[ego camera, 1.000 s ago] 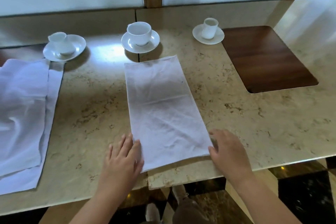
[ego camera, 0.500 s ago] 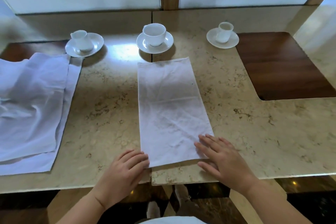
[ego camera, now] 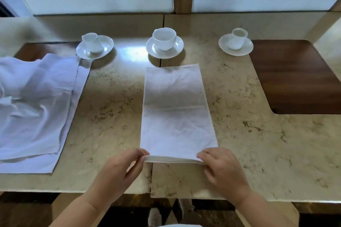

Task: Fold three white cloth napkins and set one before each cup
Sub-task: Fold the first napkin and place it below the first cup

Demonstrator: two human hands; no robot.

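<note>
Both hands, left hand (ego camera: pixel 118 173) and right hand (ego camera: pixel 224 168), are pinching the folded napkin (ego camera: pixel 175 112)'s near corners beside the table (ego camera: pixel 258 143) edge, bare marble flanking it.

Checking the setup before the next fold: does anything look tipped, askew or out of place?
Yes: the small white cup at left and the small white cup at right both lean tilted on their saucers; the middle white cup stands upright.

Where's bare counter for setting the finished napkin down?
Bare marble lies between the rumpled white cloth pile and the long folded white napkin, and right of it up to the dark wooden inlay. The left side is crowded by the pile.
</note>
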